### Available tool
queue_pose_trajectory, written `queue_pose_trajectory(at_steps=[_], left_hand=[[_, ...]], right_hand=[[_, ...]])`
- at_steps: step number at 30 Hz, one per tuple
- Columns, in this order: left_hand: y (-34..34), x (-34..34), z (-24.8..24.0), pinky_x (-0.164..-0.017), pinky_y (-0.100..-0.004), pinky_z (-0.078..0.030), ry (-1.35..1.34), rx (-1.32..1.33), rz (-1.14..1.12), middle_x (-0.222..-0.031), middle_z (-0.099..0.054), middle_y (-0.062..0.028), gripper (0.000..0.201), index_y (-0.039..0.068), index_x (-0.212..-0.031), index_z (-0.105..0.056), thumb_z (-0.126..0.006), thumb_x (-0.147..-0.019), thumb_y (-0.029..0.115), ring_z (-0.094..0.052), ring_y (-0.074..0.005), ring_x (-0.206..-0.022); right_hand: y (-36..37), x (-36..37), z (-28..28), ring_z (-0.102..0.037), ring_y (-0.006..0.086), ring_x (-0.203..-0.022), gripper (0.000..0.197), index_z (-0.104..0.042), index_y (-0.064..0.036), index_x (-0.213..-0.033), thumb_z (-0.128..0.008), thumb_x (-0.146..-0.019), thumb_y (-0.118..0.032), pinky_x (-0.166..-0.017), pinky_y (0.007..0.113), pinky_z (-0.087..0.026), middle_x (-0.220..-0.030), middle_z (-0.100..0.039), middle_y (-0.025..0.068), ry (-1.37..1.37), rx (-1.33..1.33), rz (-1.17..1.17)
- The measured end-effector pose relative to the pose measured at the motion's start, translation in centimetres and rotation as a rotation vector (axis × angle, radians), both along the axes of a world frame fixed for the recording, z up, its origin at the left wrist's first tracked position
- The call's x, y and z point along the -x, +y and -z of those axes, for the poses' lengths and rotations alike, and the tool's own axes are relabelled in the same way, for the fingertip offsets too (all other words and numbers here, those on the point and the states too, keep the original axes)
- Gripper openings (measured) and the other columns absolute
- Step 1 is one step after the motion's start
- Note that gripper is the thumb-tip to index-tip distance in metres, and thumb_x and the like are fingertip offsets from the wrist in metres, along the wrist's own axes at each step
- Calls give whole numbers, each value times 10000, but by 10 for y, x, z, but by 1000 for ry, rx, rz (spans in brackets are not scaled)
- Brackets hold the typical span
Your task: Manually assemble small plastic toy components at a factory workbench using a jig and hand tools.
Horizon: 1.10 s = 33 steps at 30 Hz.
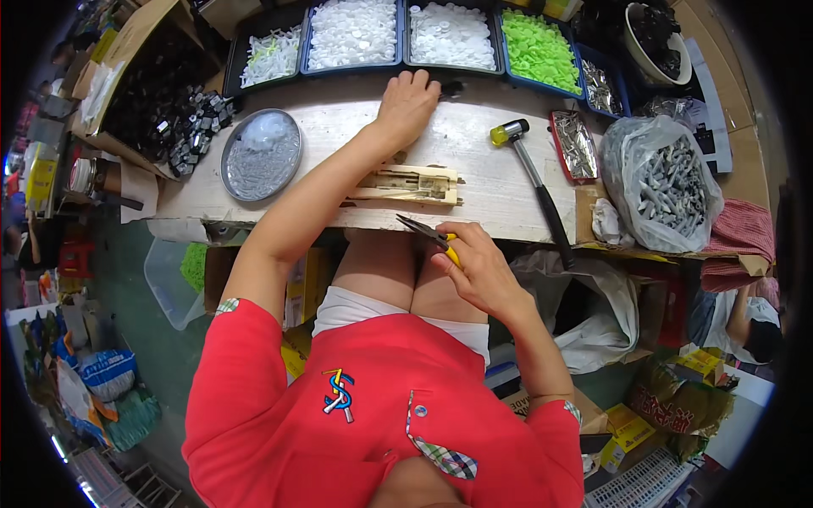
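Note:
My left hand [406, 106] reaches to the far side of the bench, by the front rims of the trays. Its fingers are bent and slightly apart, with no held object visible; the thumb is hidden. A small black piece [453, 88] lies just right of its fingertips. My right hand [481, 269] is closed round the yellow handles of long-nose pliers [421, 229], whose dark jaws point left at the bench's near edge. Beyond the pliers rests a pale wooden jig [415, 184] with a slotted middle, its left part partly covered by my left forearm.
Trays hold white pieces [353, 34] and green pieces [542, 49]. A round metal dish [262, 155] and a box of black parts [152, 93] are at left. A hammer [538, 182], a red tray of metal pins [575, 146] and a bag of grey parts [669, 186] are right.

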<state>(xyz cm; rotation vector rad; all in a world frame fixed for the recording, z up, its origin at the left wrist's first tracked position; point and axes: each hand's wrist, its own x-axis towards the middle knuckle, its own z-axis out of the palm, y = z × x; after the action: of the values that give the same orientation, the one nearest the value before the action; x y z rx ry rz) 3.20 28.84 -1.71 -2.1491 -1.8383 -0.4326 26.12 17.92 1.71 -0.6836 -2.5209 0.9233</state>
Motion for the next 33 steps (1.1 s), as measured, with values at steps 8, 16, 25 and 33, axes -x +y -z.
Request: queue_pose_trajectory(at_steps=[8, 16, 25, 33], left_hand=[[-89, 36, -59, -691, -301, -513, -1826, 442, 158, -980, -581, -141, 428, -3, -1248, -405, -497, -842, 95, -613, -251, -841], [-150, 0, -68, -476, -225, -472, -1971, 483, 195, -726, -545, -56, 364, 92, -1227, -382, -514, -900, 184, -562, -118, -528], [-171, -11, -63, -481, -196, -439, -1828, 547, 247, -803, -566, -39, 367, 88, -1220, -414, -538, -888, 181, -550, -76, -618], [-174, -29, -58, -474, -180, -396, -1365, 204, 138, -658, -553, 7, 216, 27, -1048, -551, -554, -880, 163, -511, -46, -559]], right_hand=[[3, -6, -12, -500, 323, -936, 181, -544, 55, -806, -589, -809, -121, -822, 368, -407, -1040, -537, 167, 54, 27, 76], [9, 11, -21, -496, 342, -931, 186, -544, 64, -876, -569, -821, -112, -811, 375, -408, -1035, -529, 188, 137, 13, 126], [4, 16, -36, -495, 343, -946, 241, -546, 73, -946, -547, -842, -145, -839, 380, -401, -1048, -531, 189, 74, -19, 118], [-6, 13, -36, -515, 342, -865, 194, -547, 62, -845, -559, -829, -130, -765, 379, -429, -934, -538, 178, 36, -61, 91]])
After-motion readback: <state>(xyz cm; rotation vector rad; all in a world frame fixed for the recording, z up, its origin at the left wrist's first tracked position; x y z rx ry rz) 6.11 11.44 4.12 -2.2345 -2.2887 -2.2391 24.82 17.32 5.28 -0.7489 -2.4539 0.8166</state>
